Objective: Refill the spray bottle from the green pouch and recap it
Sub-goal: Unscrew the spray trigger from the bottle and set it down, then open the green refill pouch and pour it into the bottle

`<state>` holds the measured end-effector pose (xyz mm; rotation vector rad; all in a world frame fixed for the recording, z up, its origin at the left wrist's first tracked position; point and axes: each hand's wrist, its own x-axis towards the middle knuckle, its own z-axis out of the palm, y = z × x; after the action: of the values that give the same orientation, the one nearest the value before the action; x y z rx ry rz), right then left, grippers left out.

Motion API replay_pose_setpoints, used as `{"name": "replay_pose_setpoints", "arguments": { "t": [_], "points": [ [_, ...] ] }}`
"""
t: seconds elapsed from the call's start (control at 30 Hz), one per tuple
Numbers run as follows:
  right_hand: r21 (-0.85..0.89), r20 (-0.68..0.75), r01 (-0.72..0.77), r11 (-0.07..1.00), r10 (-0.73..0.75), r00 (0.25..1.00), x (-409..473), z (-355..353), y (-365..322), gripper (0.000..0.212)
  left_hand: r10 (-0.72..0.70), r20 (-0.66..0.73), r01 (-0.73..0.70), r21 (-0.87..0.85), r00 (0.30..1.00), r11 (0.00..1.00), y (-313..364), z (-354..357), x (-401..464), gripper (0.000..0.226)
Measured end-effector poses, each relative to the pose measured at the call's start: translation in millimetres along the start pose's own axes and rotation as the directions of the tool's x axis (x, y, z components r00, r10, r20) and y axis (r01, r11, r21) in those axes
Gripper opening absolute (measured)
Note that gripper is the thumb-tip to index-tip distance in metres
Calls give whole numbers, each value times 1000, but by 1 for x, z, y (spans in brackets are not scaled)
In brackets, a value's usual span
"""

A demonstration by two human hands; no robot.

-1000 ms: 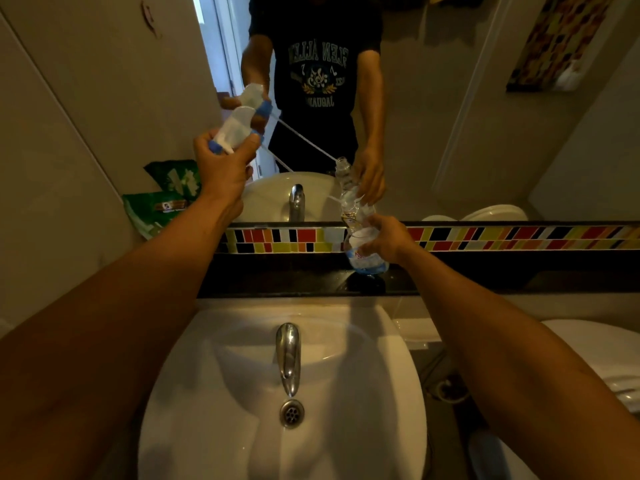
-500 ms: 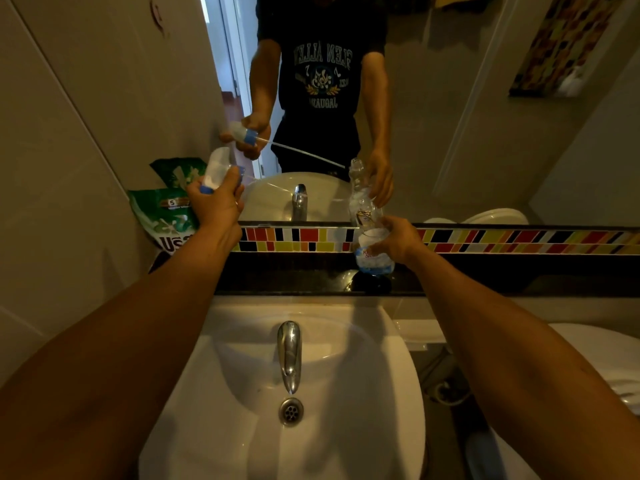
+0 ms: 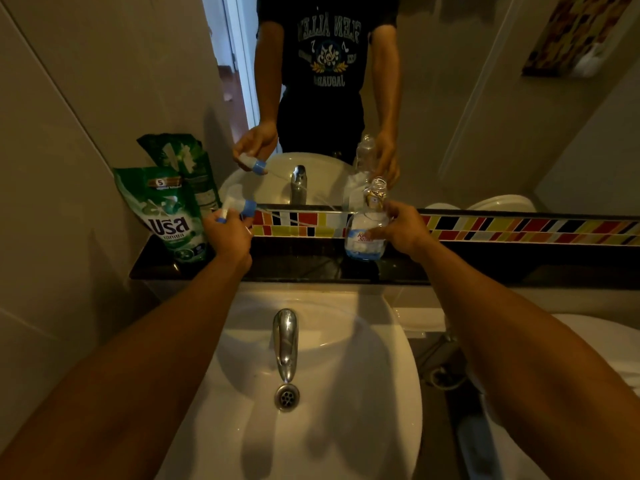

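Spray bottle (image 3: 366, 230): it stands on the dark counter (image 3: 294, 263) by the mirror, with its top off and its neck open. It looks like thin clear plastic, so it is likely light and easy to tip or squash. Best held round the middle.
Right hand (image 3: 403, 228): its fingers curl round the side of the bottle and keep it steady.
Spray top (image 3: 239, 206): white with a blue ring and a thin tube that sticks out to the right. It looks small and light. The tube may drip.
Left hand (image 3: 228, 235): it grips the spray top, low, just beside the pouch.
Green pouch (image 3: 173, 209): it leans on the wall at the left end of the counter. It is a soft bag, likely floppy and heavy with liquid. Best held by the top and from below. I cannot tell if it is open.
In the way: the left hand is full, so the spray top likely must be put down first.
Around: a white sink (image 3: 346, 393) with a shiny tap (image 3: 285, 341) sits below, and colored tiles (image 3: 502, 226) run under the mirror.
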<state>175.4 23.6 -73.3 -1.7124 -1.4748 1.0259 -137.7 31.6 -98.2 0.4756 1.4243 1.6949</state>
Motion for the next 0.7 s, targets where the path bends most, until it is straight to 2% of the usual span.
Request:
{"name": "replay_pose_setpoints", "arguments": {
  "t": [0.17,0.27,0.37,0.43,0.5,0.53,0.63,0.7],
  "points": [
    [2,10,8,1000,-8,1000,4,2,8,62,-72,-39,73,23,997,997,-31,-7,9,11],
    [0,26,5,1000,-5,1000,6,3,11,58,-109,-62,115,91,992,989,-47,-11,15,29],
    [-3,31,22,1000,-21,999,5,4,12,55,-132,-66,141,154,989,978,-56,-16,18,33],
    [-3,33,20,1000,-20,999,5,4,15,55,-116,-93,134,212,989,968,-61,-19,20,31],
    [-10,36,24,1000,-23,999,6,5,17,57,-95,-117,124,276,989,953,-65,-21,26,18],
    [-12,34,30,999,-30,999,6,4,17,57,-83,-122,118,321,989,940,-66,-22,28,15],
    [2,9,42,999,-42,999,8,3,17,61,-41,-144,109,505,989,856,-70,-28,37,27],
    [18,2,44,999,-44,999,9,2,18,62,-32,-167,122,566,986,815,-72,-32,41,29]
  ]
}}
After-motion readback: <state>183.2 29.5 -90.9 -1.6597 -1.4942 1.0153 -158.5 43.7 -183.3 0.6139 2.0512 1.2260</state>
